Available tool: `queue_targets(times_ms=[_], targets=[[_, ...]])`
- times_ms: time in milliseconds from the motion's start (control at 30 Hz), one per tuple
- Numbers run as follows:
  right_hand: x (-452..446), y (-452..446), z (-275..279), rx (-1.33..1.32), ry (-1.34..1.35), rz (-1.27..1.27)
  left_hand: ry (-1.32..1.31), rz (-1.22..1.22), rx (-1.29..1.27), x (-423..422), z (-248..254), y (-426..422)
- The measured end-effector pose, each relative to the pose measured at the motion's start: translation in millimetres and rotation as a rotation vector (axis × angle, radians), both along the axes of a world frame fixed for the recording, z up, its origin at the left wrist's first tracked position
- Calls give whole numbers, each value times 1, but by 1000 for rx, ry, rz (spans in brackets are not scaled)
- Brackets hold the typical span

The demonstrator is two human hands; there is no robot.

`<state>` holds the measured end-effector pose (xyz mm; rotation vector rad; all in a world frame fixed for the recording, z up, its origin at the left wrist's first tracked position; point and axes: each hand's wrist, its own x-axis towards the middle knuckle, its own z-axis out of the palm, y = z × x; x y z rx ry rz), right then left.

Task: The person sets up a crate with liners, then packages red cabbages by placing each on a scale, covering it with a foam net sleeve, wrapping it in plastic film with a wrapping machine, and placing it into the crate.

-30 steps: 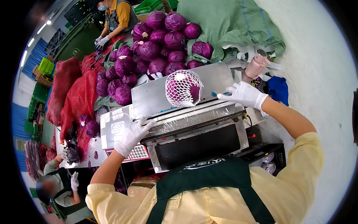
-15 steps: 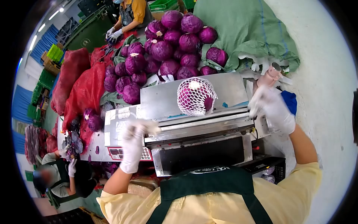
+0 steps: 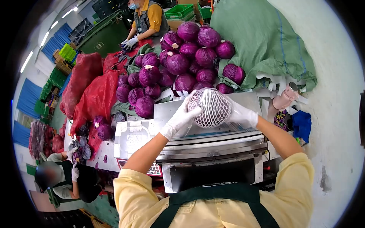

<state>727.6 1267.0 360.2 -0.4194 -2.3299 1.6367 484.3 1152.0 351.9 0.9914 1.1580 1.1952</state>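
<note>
A red cabbage in a white foam net (image 3: 210, 108) is between my two gloved hands over the metal wrapping machine (image 3: 213, 142). My left hand (image 3: 180, 118) grips its left side, with the thumb across the front. On the right side, my right hand (image 3: 242, 113) is closed around it, its fingers partly hidden behind the cabbage. Clear film seems to stretch around the net and under both hands, though its edges are hard to make out. Below the cabbage lies the machine's flat steel plate (image 3: 164, 111).
Behind the machine rises a pile of bare red cabbages (image 3: 178, 64), beside a large green sack (image 3: 258, 41). A scale (image 3: 131, 138) stands at left, near red mesh sacks (image 3: 95, 98). A pink bottle (image 3: 288, 95) is at right. Two co-workers (image 3: 152, 17) handle cabbages farther left.
Both my hands have come inward from the two ends of the machine and taken hold of the netted cabbage. The view has shifted, so the surroundings appear lower and farther right.
</note>
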Motion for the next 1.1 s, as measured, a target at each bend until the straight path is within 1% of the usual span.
queue_targets(times_ms=[33, 67, 100, 133, 200, 233, 267, 300, 333, 400, 433, 467, 500, 533, 567, 600, 633, 667, 700, 733, 767, 800, 833, 867, 900, 933, 967, 1000, 1067, 1100], targets=[[0, -7, 5, 81, -28, 3, 23, -76, -40, 1, 6, -10], [17, -26, 13, 39, -40, 40, 32, -160, -103, 10, 10, -29], [30, -44, 15, -123, -93, 87, -265, -216, -405, 23, 16, -55], [46, -61, 13, -286, -144, 133, -299, -292, -334, 37, 18, -71], [77, -103, 19, -994, -389, 39, -424, -427, -728, 51, 28, -110], [90, -121, 6, -1209, -366, 72, -506, -388, -882, 61, 20, -124], [96, -138, -11, -1274, -447, 52, -580, -348, -1036, 71, 13, -135], [106, -153, -29, -1395, -437, 20, -691, -297, -1035, 81, 6, -147], [115, -166, -38, -1515, -425, -15, -722, -232, -1145, 90, 2, -156], [122, -180, -52, -1512, -460, -42, -927, -229, -1134, 98, -47, -175], [130, -187, -72, -1572, -443, -87, -823, -153, -1140, 103, -35, -177], [136, -193, -86, -1632, -425, -132, -827, -152, -1141, 98, -42, -188], [140, -199, -90, -1614, -411, -159, -731, -282, -979, 88, -55, -204], [144, -203, -89, -1615, -406, -162, -626, -410, -815, 83, -53, -215], [149, -207, -85, -1553, -283, -121, -367, -283, -524, 84, -46, -233], [154, -210, -79, -1488, -162, -80, -33, -121, -286, 88, -30, -247], [158, -212, -67, -1316, -136, -89, 269, -49, -244, 85, -26, -264], [158, -219, -52, -1317, -132, -93, 493, 2, -265, 78, -33, -281], [155, -231, -39, -1187, -158, -391, 507, 128, -258, 82, -24, -287], [156, -243, -32, -1042, -180, -682, 511, 122, -251, 86, -27, -291], [167, -259, -36, -562, -157, -525, 341, 251, -175, 90, -35, -293], [163, -272, -36, -264, -216, -575, 168, 377, -100, 95, -39, -293], [165, -276, -55, -360, -178, -612, 161, 469, -115, 106, -38, -285], [167, -279, -73, -456, -138, -649, 163, 459, -111, 106, -38, -279], [167, -278, -67, -458, -143, -647, 43, 482, -162, 110, -39, -275], [163, -272, -54, -586, -31, -795, -77, 503, -212, 114, -40, -270], [159, -266, -42, -713, 85, -943, 63, 504, -118, 118, -38, -266], [158, -263, -34, -684, 44, -1082, 206, 515, -27, 122, -36, -262], [184, -253, -35, -861, -14, -1106, -492, 785, -427, 119, -11, -267], [197, -253, -35, -947, -54, -1094, -527, 660, -434, 108, -18, -288]])
